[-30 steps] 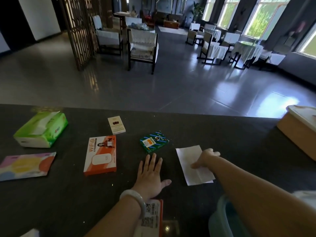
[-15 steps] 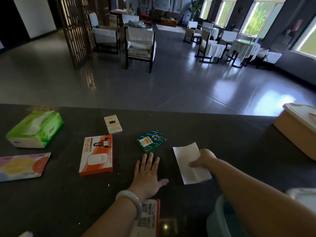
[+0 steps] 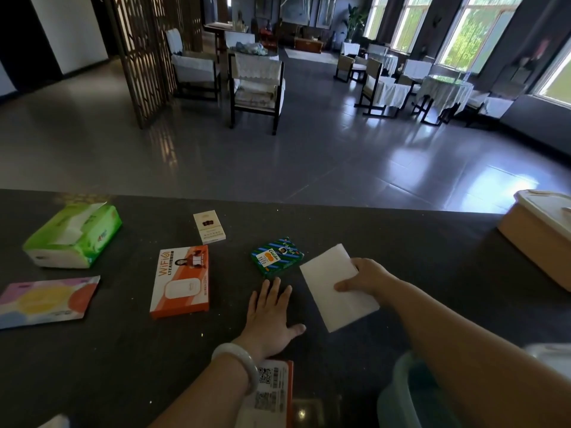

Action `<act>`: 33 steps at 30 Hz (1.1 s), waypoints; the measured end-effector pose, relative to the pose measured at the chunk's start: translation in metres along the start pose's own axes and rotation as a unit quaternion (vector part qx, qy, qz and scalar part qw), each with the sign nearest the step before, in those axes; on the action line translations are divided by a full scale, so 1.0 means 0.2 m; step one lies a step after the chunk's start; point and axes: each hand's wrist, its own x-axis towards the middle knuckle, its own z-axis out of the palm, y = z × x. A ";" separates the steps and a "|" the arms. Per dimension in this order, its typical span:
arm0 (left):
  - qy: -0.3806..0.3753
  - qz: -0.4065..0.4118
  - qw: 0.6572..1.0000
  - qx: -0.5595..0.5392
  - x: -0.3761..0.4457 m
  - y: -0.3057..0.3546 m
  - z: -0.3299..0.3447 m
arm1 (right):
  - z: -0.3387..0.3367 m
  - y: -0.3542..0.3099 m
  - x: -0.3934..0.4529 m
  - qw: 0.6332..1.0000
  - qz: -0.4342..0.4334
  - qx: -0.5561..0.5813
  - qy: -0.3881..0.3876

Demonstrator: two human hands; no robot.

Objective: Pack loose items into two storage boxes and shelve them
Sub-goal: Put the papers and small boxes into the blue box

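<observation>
Left hand (image 3: 272, 316) flat on desk (image 3: 123, 350) near its near edge, fingers spread straight, palm down, bracelet on wrist. Right hand (image 3: 367, 278) reaches in from right, grip pinching white packet (image 3: 330, 279) mid-desk, thumb on top. Orange box (image 3: 275, 393) half hidden under left forearm; tan storage box (image 3: 537, 239) cut off at right edge
</observation>
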 end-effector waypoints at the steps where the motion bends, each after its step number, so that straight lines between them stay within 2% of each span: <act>1: 0.016 0.004 1.000 -0.026 -0.01 -0.01 -0.02 | -0.02 -0.03 -0.03 1.000 -0.022 -0.002 -0.010; 3: 0.074 0.002 0.983 -0.165 -0.04 -0.02 -0.06 | -0.07 -0.09 -0.09 0.997 -0.066 0.000 -0.026; 4: 0.101 -0.013 0.961 -0.256 -0.06 -0.02 -0.10 | -0.09 -0.12 -0.13 0.996 -0.087 0.000 -0.035; 5: 0.119 -0.035 0.927 -0.355 -0.09 -0.01 -0.14 | -0.11 -0.15 -0.17 0.993 -0.107 -0.003 -0.045; 7: 0.098 -0.100 0.812 -0.567 -0.13 0.04 -0.25 | -0.14 -0.21 -0.26 0.989 -0.134 -0.017 -0.067; 8: 0.071 -0.120 0.761 -0.634 -0.16 0.06 -0.30 | -0.14 -0.23 -0.31 0.986 -0.144 -0.029 -0.077; 9: 0.049 -0.118 0.736 -0.665 -0.20 0.08 -0.34 | -0.15 -0.25 -0.35 0.983 -0.153 -0.040 -0.088; 11: 0.028 -0.079 0.736 -0.672 -0.29 0.12 -0.39 | -0.15 -0.27 -0.45 0.976 -0.174 -0.061 -0.112; 15: 0.008 0.008 0.814 -0.581 -0.46 0.17 -0.37 | -0.13 -0.29 -0.63 0.963 -0.208 -0.117 -0.126; 21: 0.020 0.024 0.824 -0.565 -0.67 0.26 -0.30 | -0.11 -0.19 -0.82 0.957 -0.214 -0.155 -0.119; 27: 0.059 0.032 0.806 -0.588 -0.80 0.37 -0.23 | -0.14 -0.06 -0.96 0.961 -0.219 -0.156 -0.070; 30: 0.074 0.015 0.794 -0.603 -0.84 0.41 -0.20 | -0.17 0.05 -1.02 0.974 -0.195 -0.111 -0.024; 31: 0.081 0.011 0.786 -0.613 -0.86 0.43 -0.18 | -0.18 0.09 -1.05 0.978 -0.189 -0.093 -0.008; 33: 0.096 0.005 0.746 -0.659 -0.89 0.47 -0.15 | -0.20 0.17 -1.09 0.984 -0.172 -0.041 0.012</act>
